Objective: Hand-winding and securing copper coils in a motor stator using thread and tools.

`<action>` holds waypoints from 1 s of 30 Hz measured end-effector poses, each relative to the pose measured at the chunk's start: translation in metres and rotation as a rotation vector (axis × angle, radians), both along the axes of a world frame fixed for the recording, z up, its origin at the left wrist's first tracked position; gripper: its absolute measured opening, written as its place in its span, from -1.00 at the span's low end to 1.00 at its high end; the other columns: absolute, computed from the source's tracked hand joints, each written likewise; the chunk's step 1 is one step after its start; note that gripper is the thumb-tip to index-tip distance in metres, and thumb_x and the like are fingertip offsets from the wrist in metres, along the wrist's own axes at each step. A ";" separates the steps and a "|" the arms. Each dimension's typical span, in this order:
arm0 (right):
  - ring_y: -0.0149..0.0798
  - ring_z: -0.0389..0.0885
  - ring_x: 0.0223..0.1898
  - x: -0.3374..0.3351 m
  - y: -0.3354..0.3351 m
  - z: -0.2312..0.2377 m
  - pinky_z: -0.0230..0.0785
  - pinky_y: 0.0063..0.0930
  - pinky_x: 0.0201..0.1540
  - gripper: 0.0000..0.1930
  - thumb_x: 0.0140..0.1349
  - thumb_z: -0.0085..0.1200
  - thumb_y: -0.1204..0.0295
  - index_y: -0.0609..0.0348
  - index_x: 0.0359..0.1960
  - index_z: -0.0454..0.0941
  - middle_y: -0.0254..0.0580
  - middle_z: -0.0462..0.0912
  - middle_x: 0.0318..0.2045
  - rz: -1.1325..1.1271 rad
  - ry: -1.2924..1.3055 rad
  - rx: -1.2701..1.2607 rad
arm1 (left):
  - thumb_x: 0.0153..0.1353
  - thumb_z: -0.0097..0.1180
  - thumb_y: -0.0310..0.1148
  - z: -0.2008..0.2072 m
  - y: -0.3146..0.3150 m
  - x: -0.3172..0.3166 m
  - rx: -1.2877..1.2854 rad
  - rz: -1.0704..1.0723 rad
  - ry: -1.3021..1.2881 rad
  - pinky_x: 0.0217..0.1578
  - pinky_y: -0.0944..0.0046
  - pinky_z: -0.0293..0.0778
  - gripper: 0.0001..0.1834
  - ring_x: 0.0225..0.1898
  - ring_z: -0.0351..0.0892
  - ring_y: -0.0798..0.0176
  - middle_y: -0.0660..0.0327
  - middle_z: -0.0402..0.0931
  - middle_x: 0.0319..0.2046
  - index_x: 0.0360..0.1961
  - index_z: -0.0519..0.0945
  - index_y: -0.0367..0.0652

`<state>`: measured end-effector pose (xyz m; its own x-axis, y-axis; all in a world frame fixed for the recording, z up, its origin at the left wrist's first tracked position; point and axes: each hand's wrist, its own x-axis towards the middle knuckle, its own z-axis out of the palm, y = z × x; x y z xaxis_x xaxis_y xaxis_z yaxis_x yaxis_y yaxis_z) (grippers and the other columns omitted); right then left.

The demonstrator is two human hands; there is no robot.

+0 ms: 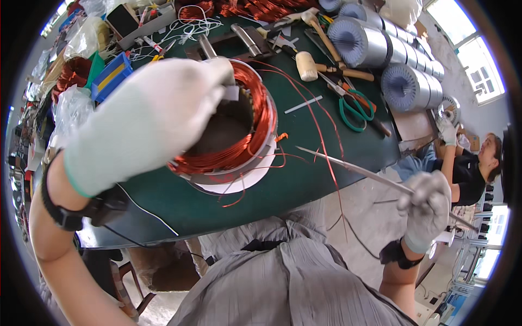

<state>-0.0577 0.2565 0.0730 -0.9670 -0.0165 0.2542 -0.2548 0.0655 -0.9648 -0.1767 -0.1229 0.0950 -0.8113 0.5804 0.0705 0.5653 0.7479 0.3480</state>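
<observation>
A motor stator (271,127), a metal ring packed with coils of red copper wire (220,156), stands on the green table. My white-gloved left hand (157,108) reaches over its left side, fingers bent down at the far rim. A small pale slip (231,93) shows beside those fingertips; what they grip, if anything, is hidden. My gloved right hand (427,206), off the table's right edge, is closed around a long thin metal rod (370,175) whose tapered tip points left toward the stator. Loose copper wires (323,146) trail from the stator over the table edge.
Beyond the stator lie green-handled scissors (356,111), a white-headed mallet (306,66), hammers and a white strip (303,104). Silver slotted cores (405,87) are stacked at the far right. A blue bin (111,76) stands left. A co-worker (470,168) sits at the right.
</observation>
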 end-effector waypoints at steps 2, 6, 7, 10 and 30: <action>-0.37 0.30 -0.75 0.022 0.036 -0.022 0.24 -0.53 -0.68 -0.65 0.42 -0.13 0.23 0.22 -0.46 0.41 -0.04 0.51 -0.62 -0.018 0.029 -0.092 | 0.22 0.05 -0.54 0.003 -0.017 -0.001 0.047 -0.212 0.138 -0.22 0.01 0.47 -0.85 -0.29 0.62 -0.10 0.05 0.62 -0.41 -0.19 0.57 -0.19; -0.29 0.55 -0.67 0.039 0.046 -0.049 0.35 -0.53 -0.63 -0.58 0.42 -0.11 0.22 0.26 -0.53 0.52 0.02 0.61 -0.60 0.092 -0.058 -0.096 | 0.12 0.09 -0.59 -0.028 -0.045 0.001 0.101 -0.357 0.237 -0.22 0.05 0.39 -0.83 -0.42 0.46 -0.02 0.18 0.56 -0.43 -0.27 0.59 -0.12; -0.25 0.60 -0.63 0.037 0.036 -0.054 0.41 -0.48 -0.59 -0.58 0.41 -0.09 0.24 0.28 -0.53 0.56 0.04 0.66 -0.56 0.184 -0.065 -0.021 | 0.12 0.09 -0.59 -0.035 -0.042 0.006 0.087 -0.352 0.227 -0.22 0.05 0.39 -0.83 -0.42 0.46 -0.02 0.18 0.56 -0.43 -0.27 0.59 -0.12; -0.16 0.71 -0.49 0.032 -0.001 -0.060 0.57 -0.35 -0.41 -0.61 0.42 -0.05 0.28 0.29 -0.46 0.67 0.02 0.75 -0.44 0.361 -0.068 0.111 | 0.21 0.03 -0.58 -0.040 -0.030 0.024 0.110 -0.126 0.347 -0.16 0.11 0.40 -0.84 -0.31 0.52 0.00 0.17 0.60 -0.34 -0.24 0.60 -0.14; -0.19 0.62 -0.53 0.012 -0.031 -0.070 0.53 -0.37 -0.49 -0.61 0.50 -0.04 0.16 0.23 -0.37 0.53 0.06 0.63 -0.48 0.101 0.025 -0.206 | 0.46 -0.12 -0.41 -0.007 0.008 0.018 0.257 0.207 -0.098 -0.38 0.32 0.43 -0.78 -0.49 0.48 0.37 0.21 0.45 -0.54 -0.15 0.53 -0.33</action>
